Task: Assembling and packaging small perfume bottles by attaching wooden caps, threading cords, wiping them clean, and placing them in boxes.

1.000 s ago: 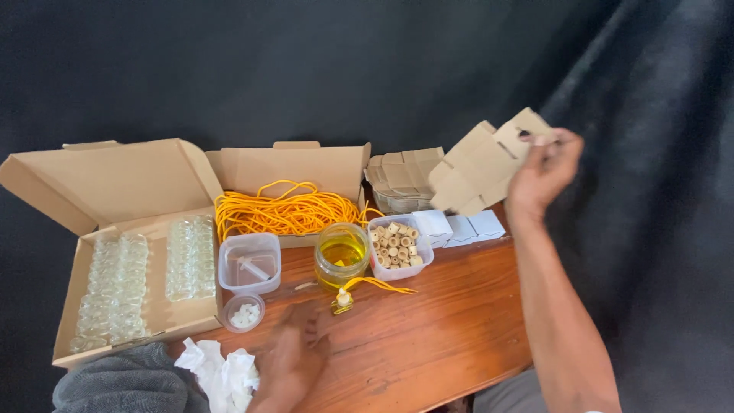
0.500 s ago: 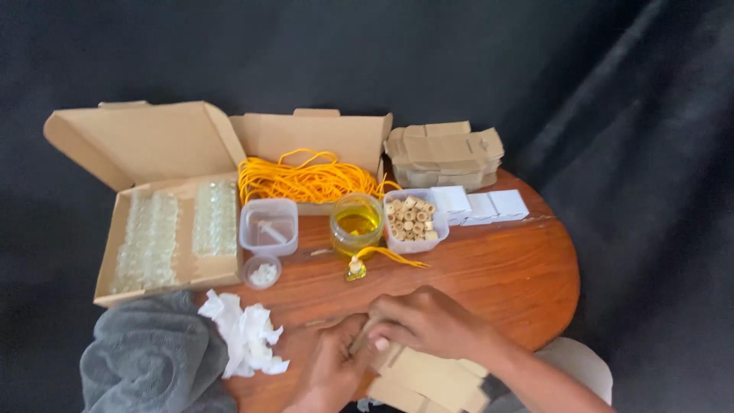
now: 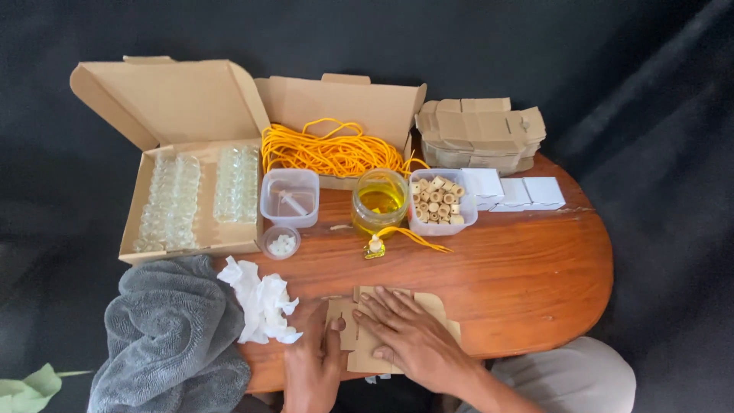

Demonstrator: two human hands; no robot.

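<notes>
A flat brown cardboard box blank (image 3: 428, 306) lies at the near edge of the wooden table (image 3: 527, 268). My right hand (image 3: 409, 336) presses flat on top of it, fingers spread and pointing away from me. My left hand (image 3: 313, 363) rests on the blank's left side with the thumb against its edge. Just beyond lies a small glass bottle with a yellow cord (image 3: 376, 246).
A stack of folded brown blanks (image 3: 482, 134) and white boxes (image 3: 520, 193) sit at the back right. An oil jar (image 3: 380, 200), a tub of wooden rings (image 3: 440, 203), an open tub (image 3: 290, 197), yellow cord (image 3: 329, 153), a carton of glass bottles (image 3: 191, 195), tissue (image 3: 260, 298) and a grey towel (image 3: 168, 336) surround them.
A second ago my right hand was raised at the back right holding a cardboard blank. It brought the blank down to the near edge, and both hands now press it flat.
</notes>
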